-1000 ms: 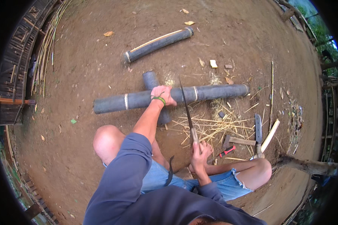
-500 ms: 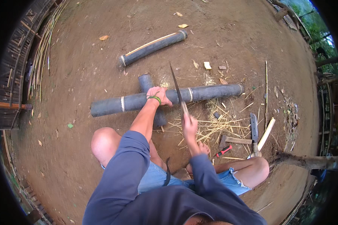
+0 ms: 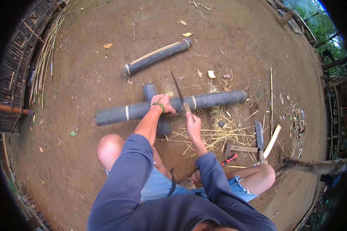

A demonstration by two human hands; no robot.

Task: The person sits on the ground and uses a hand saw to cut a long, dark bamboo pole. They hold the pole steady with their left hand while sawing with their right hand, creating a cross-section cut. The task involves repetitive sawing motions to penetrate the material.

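A long dark bamboo pole (image 3: 216, 99) with pale rings at its joints lies crosswise over a short thick bamboo piece (image 3: 164, 126) on the dirt. My left hand (image 3: 164, 103) presses on the pole near that crossing, its fingers wrapped over the top. My right hand (image 3: 193, 125) grips the wooden handle of a handsaw (image 3: 177, 86). Its narrow, tapering blade lies across the pole between my left hand and a pale joint ring, with the tip pointing away from me. How deep the blade sits cannot be made out.
Beyond the pole lies another bamboo length (image 3: 158, 57) with a pale split strip. Right of my hands are thin bamboo strips (image 3: 219, 135), an axe (image 3: 241, 149), a red-and-black tool (image 3: 229, 159) and a machete (image 3: 260, 138). A branch (image 3: 316, 166) juts in from the right.
My right hand has moved forward, closer to the pole, with the saw. My left hand stays on the pole. The whole view has shifted slightly.
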